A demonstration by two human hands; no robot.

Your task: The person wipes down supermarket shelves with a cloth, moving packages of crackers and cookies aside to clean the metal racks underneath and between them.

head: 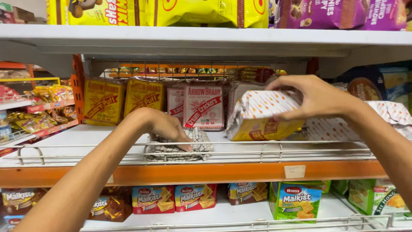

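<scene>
On the middle shelf (77,141), behind a low wire rail (257,152), two hands are working among cracker packs. Left hand (165,126): lying palm-down, its grip pressing on a checked cloth (176,150) that is sitting bunched on the white shelf just behind the rail; fingers flat rather than curled. Right hand (315,98): its grip closing from above on a yellow cracker pack (257,118) with a white, orange-dotted wrapper end, holding it tilted and raised just off the shelf, right of centre. Further stock standing at the back of the same shelf: two yellow puff packs (122,99) at the left, red-and-white cream cracker packs (201,106) in the middle. More dotted-wrapper packs (330,129) are lying to the right, under the right forearm. Yellow and purple bags (339,13) are filling the shelf above. Below the orange shelf edge (206,172), red cracker boxes (171,198) and a green cracker box (295,201) are standing in a row.
</scene>
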